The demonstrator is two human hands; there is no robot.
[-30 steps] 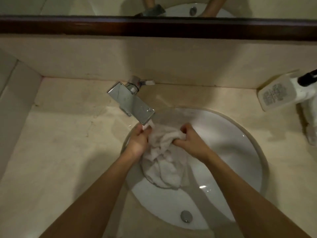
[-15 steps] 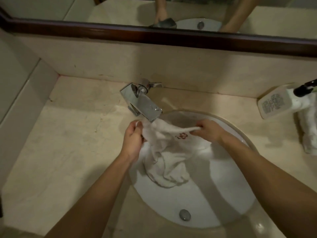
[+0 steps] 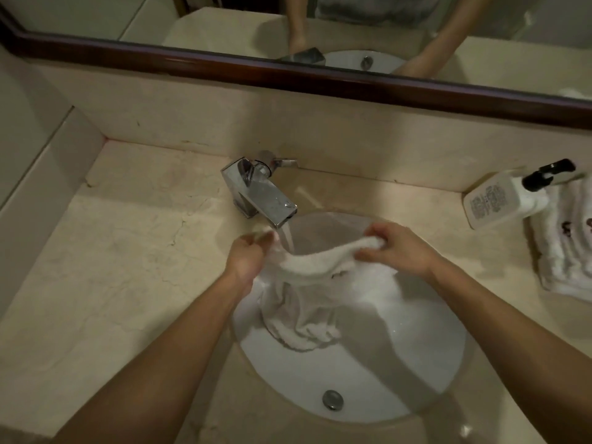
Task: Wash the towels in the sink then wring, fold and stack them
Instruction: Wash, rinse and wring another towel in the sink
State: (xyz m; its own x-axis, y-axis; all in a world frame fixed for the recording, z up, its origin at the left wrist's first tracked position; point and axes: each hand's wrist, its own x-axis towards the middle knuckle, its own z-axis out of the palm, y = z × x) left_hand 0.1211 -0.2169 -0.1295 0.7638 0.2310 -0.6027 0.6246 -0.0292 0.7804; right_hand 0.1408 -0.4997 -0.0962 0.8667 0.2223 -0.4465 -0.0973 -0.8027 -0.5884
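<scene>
A wet white towel (image 3: pixel 307 299) hangs stretched over the white round sink (image 3: pixel 416 373). My left hand (image 3: pixel 246 257) grips its left top corner beside the spout. My right hand (image 3: pixel 397 248) grips the right top edge, bunched in the fingers. Water runs from the chrome faucet (image 3: pixel 262 193) onto the towel's upper edge between my hands. The towel's lower part sags in folds into the basin. A dark embroidered mark shows under the top edge near my right hand.
A stack of folded white towels (image 3: pixel 567 238) lies on the beige counter (image 3: pixel 112 267) at the far right, with a white pump bottle (image 3: pixel 503 200) beside it. The drain (image 3: pixel 333 399) sits at the basin's near side. A dark-framed mirror (image 3: pixel 320 72) runs above the backsplash.
My hands have moved apart, the right one going further right, spreading the bunched towel out wide under the faucet. Water now shows running onto it.
</scene>
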